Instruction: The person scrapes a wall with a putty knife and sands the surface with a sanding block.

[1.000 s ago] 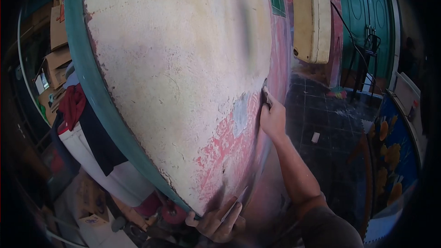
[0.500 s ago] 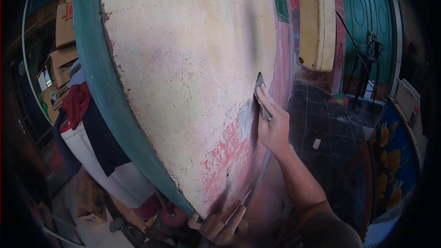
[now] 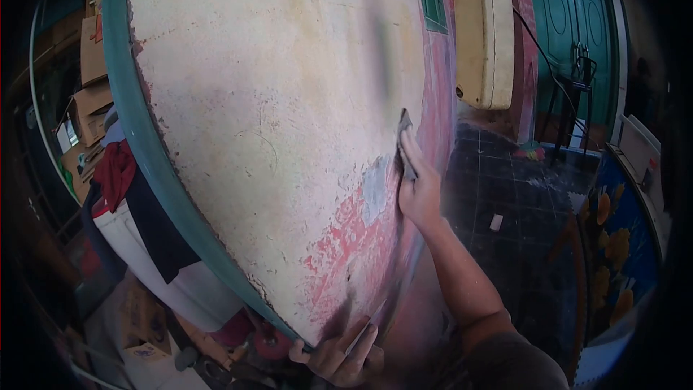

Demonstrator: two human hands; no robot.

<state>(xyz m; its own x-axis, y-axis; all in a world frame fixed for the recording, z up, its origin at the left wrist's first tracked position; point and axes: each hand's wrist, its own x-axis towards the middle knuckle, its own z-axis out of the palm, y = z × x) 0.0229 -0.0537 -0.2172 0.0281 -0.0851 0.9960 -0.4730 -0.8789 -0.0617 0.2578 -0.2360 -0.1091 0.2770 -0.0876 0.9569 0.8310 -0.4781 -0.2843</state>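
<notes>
My right hand [image 3: 420, 186] presses a thin dark grey sheet [image 3: 406, 133] against the right part of the wall [image 3: 238, 87], its fingers laid over the sheet. The wall has worn cream paint, with a pink peeled area and a grey patch [image 3: 375, 191] just left of that hand. Low on the wall, at the bottom of the view, my left hand [image 3: 339, 357] has its fingers curled round a thin, light-edged flat piece [image 3: 359, 339]. Its thumb lies near the green frame [image 3: 155, 144] that borders the wall.
A cream padded box shape [image 3: 484, 32] hangs at the upper right, near green doors [image 3: 570, 22] and a black stool [image 3: 570, 97]. A small block [image 3: 496, 222] lies on the dark tiled floor [image 3: 476, 253]. Cardboard boxes [image 3: 92, 105] and a draped white bin [image 3: 137, 245] stand left.
The view has shifted, so the wall and frame appear further left. My right hand, still on the sheet, appears slightly left of before; my left hand stays low on the wall.
</notes>
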